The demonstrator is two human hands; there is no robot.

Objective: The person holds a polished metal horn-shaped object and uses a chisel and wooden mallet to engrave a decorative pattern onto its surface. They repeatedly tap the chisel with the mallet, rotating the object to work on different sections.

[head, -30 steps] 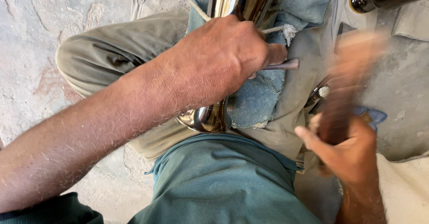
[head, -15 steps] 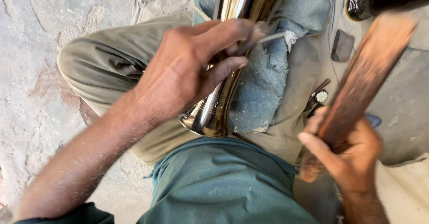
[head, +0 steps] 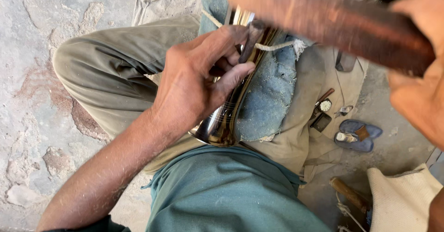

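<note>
My left hand (head: 199, 81) grips a small dark metal tool (head: 249, 40) and presses it against a shiny metal vessel (head: 226, 116) that lies along my lap. The vessel rests on a blue cloth pad (head: 270, 98), and a pale cord (head: 277, 44) crosses it near the top. My right hand (head: 418, 88) is raised at the upper right, wrapped around a blurred reddish-brown wooden stick (head: 333, 21) that slants across the top of the view above the vessel.
I sit on a rough stone floor (head: 41, 98) in khaki trousers (head: 111, 70) and a green shirt (head: 222, 195). At right lie a small round dial (head: 325, 105), a blue pouch (head: 358, 135), a wooden handle (head: 349, 192) and a beige sack (head: 402, 199).
My right hand has swung the wooden stick up and leftwards over the vessel. My left hand shifted up the vessel, its fingers now pinching the small tool.
</note>
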